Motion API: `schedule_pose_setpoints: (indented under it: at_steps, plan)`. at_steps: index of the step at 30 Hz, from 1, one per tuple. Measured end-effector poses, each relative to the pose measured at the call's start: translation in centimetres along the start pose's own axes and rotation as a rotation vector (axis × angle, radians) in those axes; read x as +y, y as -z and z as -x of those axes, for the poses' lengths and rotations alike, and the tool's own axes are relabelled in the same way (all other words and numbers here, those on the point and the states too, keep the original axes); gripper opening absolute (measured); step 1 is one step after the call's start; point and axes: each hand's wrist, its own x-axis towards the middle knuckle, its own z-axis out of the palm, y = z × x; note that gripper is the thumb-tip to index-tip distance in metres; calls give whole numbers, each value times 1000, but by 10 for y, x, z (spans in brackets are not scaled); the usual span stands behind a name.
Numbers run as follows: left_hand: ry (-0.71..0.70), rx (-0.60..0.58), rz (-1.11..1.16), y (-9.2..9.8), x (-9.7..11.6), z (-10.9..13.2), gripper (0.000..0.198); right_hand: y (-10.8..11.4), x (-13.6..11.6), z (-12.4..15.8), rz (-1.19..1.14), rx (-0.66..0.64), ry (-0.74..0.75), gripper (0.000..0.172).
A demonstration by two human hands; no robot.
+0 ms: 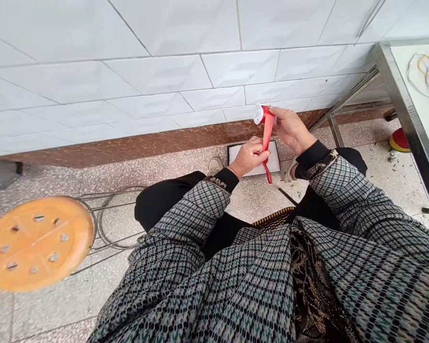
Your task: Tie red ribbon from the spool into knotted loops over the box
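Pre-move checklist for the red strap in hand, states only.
1. Right hand grips the top of the red strap, next to the white round piece: ok.
2. Left hand pinches the strap lower down: ok.
3. Strap untwisted between the hands: cannot tell.
4. Strap's lower end hangs free below the left hand, over the white panel on the floor: ok.
5. Round piece firmly fixed to the strap: cannot tell.
6. Orange stool well away from both arms: ok.
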Motion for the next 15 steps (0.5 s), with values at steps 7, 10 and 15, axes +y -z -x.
schedule_pose_setpoints:
  at_steps: [7,10,15]
  plan:
    - [175,58,11,-1,-10,3,39,4,-13,9,-39,-24,-200,16]
    - [249,94,-38,0,-15,3,36,5,-19,13,-46,-43,-252,12]
    - [272,78,-109,7,-23,2,8,7,-26,21,16,-137,-276,15]
